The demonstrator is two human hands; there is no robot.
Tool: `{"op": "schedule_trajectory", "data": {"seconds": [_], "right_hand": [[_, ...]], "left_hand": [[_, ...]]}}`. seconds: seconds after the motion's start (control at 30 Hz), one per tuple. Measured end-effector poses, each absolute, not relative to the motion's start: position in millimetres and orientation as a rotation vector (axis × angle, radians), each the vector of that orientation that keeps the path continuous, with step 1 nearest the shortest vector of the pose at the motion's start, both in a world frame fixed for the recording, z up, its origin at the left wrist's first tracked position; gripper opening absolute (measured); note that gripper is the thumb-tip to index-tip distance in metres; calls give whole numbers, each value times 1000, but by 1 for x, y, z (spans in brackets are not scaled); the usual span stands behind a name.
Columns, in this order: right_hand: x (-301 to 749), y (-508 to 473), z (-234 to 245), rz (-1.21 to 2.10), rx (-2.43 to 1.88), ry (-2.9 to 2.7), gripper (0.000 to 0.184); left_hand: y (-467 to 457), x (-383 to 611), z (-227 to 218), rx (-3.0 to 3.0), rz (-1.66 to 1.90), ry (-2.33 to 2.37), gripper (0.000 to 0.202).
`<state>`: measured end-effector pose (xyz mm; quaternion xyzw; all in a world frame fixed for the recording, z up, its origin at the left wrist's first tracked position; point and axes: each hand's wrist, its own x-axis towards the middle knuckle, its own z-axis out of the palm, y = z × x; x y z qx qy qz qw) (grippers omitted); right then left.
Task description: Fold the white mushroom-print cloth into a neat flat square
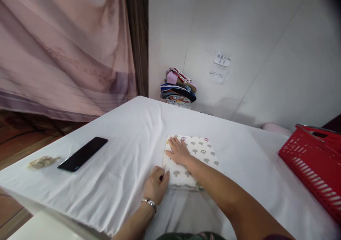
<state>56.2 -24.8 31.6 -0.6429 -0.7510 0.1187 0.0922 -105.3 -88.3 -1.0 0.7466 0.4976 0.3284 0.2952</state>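
Observation:
A folded white cloth printed with small grey mushrooms (200, 151) lies on the white-sheeted table (119, 126). My right hand (179, 150) rests flat on its left part, fingers stretched out. My left hand (156, 185), with a silver watch on the wrist, is at the cloth's near-left corner. Its fingers are curled and pinch the cloth's edge there.
A black phone (83, 153) lies on the left of the table, with a small beige crumpled thing (42, 161) beside it. A stack of folded clothes (178, 88) stands at the far edge by the wall. A red plastic basket (314, 163) sits at the right. A pink curtain hangs at left.

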Motion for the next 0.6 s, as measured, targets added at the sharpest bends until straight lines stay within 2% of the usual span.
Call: {"op": "schedule_trajectory", "data": {"seconds": [0.13, 0.23, 0.37, 0.47, 0.6], "right_hand": [[72, -32, 41, 450, -1849, -2197, 56], [110, -50, 44, 316, -1978, -1985, 46], [177, -88, 38, 250, -2093, -1615, 45], [209, -120, 29, 555, -2115, -1162, 52], [214, -149, 24, 923, -1924, -747, 68]], "left_hand": [[-90, -107, -1, 1984, 919, 1303, 34], [-93, -109, 3, 1967, 924, 1286, 33], [-91, -111, 13, 1910, 796, 1372, 24], [-79, -109, 20, 1798, 672, 1447, 15], [-50, -96, 28, 1726, 574, 1466, 45]]}}
